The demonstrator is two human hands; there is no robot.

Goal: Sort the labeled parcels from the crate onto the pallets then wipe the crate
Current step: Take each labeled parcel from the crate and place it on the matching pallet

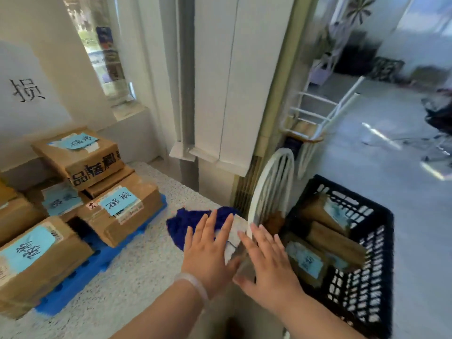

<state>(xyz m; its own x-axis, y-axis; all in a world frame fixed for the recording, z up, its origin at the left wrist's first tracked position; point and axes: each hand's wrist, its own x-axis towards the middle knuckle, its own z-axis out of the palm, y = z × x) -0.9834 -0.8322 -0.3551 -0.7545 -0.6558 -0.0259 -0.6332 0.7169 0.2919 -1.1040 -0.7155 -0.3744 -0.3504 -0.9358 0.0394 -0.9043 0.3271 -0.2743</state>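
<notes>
Fingers [210, 225] of the left hand [208, 253] lie straight and fanned apart, palm down, gripping nothing. A smooth, pale translucent bangle [193, 285] rings its wrist. Just beside it the right hand [269, 263] is likewise flat, spread and empty, and the two thumbs are close together. Between the hands shows a brownish blur whose shape cannot be made out.

Both hands hover above a speckled white-and-grey stone floor [137, 277]. Past the left fingertips a crumpled dark blue fuzzy cloth [188, 223] lies on it, soft and lumpy, with a pale flat patch at its right edge.

Right of the right hand stands a black plastic lattice crate [367, 289], rectangular, its walls pierced by rows of slots. Inside it, brown cardboard parcels [337, 245] lean on one another from the left wall toward the far corner, some bearing pale blue paper labels. A white bent-wire frame [269, 192] with long curved loops rises at the crate's far left corner.

Well to the left, a bright blue moulded plastic pallet [97, 267] rests on the floor. It carries taped cardboard boxes [117, 216], blocky and stacked in layers, each topped with a light blue label handwritten in black. Above them a white paper sheet [24, 81] with a black brushed character hangs on the wall.
</notes>
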